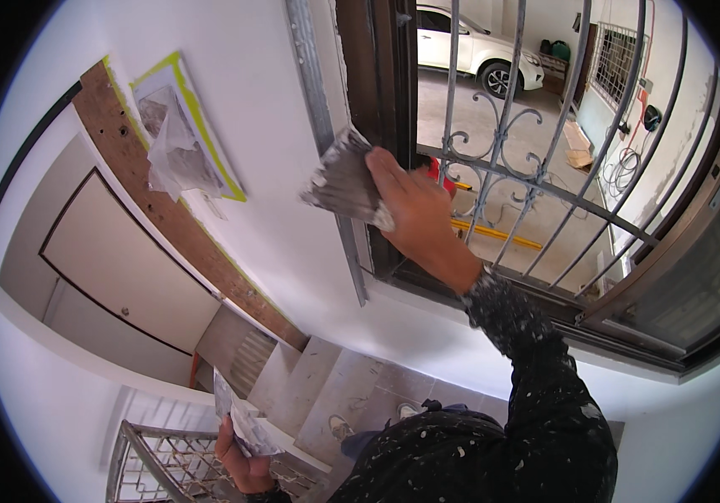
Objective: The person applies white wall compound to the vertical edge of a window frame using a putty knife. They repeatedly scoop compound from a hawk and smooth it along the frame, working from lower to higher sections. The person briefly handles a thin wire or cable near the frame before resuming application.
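Note:
My right hand point(420, 214) is closed on a wide putty knife point(345, 178), its grey blade streaked and smeared with pale putty. The blade lies over a long metal strip point(314, 88) that runs down the white wall point(272, 126) beside the dark window frame point(381, 75). Lower down on the left, my left hand point(243, 461) grips a flat metal putty plate point(248, 426) with white putty on it. Part of that plate is hidden by my fingers. White specks dot my black sleeve.
A wall opening point(180, 142) edged in yellow-green tape has plastic hanging from it. A brown wooden board point(155, 184) slopes down towards the stairs point(326, 394). The stair railing point(171, 465) is at lower left. Window bars point(561, 197) stand on the right, with a white car point(481, 50) beyond.

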{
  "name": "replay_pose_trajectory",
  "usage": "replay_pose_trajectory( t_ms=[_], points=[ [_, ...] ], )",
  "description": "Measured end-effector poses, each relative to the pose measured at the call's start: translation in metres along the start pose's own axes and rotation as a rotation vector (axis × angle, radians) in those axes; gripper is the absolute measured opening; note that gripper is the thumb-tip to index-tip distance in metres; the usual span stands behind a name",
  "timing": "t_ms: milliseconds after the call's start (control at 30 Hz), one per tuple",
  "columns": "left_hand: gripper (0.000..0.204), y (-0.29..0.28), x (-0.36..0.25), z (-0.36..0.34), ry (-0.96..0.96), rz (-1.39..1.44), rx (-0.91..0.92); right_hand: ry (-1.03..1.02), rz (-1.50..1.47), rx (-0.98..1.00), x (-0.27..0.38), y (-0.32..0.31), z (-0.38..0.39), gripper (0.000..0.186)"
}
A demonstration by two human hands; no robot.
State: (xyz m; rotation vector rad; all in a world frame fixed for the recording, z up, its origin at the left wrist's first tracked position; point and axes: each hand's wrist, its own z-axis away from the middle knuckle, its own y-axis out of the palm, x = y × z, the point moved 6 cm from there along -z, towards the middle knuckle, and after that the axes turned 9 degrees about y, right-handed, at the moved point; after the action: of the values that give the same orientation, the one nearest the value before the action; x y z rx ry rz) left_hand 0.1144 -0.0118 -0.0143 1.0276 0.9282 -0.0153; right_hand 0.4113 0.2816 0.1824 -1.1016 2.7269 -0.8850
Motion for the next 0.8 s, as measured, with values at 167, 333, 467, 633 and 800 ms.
replay_pose_trajectory(
  t_ms=[167, 333, 467, 633, 800],
  points=[
    [0.041, 0.048, -0.014, -0.009, 0.062, -0.221, 0.096, -0.125, -0.351, 0.135, 0.022, -0.050, 0.018, 0.062],
    [0.038, 0.126, -0.028, -0.032, 0.043, -0.230, 0.404, -0.574, -0.249, 0.283, 0.071, -0.081, 0.020, 0.046],
    [0.038, 0.167, -0.033, -0.030, -0.026, -0.278, 0.447, -0.713, -0.126, 0.365, 0.091, -0.092, 0.025, 0.044],
    [0.038, 0.200, -0.033, -0.027, -0.129, -0.324, 0.546, -0.639, -0.056, 0.401, 0.098, -0.099, 0.030, 0.045],
    [0.041, 0.203, -0.034, -0.036, -0.165, -0.324, 0.642, -0.619, -0.019, 0.487, 0.120, -0.087, 0.033, 0.045]
  ],
)
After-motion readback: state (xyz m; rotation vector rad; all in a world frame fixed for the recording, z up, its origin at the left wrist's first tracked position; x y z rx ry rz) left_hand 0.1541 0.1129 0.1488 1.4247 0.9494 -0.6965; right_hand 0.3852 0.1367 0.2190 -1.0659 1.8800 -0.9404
